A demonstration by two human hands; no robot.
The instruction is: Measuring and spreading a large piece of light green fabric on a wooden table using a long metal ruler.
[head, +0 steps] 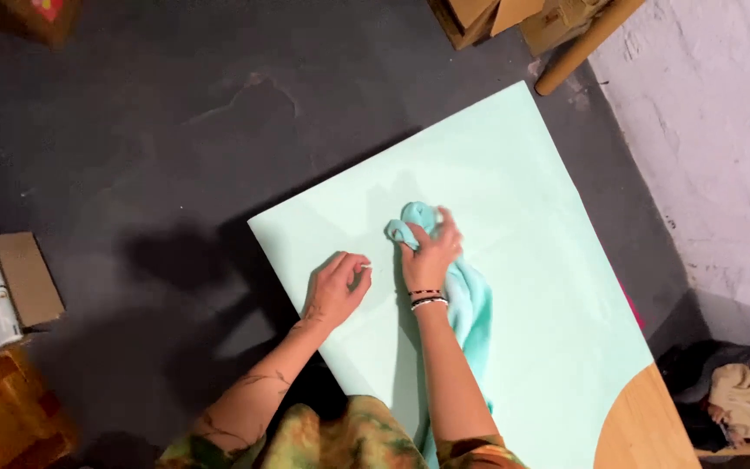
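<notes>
Mint cloth [470, 300] bunched, twisted in right hand [431, 252]; left hand [336, 287] beside.

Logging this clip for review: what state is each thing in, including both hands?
Mint fabric sheet: spread flat over the table.
Bunched mint cloth: gathered, gripped at its top end.
Right hand: closed on the bunched mint cloth.
Left hand: resting on the sheet, fingers loosely curled, holding nothing.
Wooden table: mostly covered, one corner bare.
Cardboard boxes: flaps open.
</notes>
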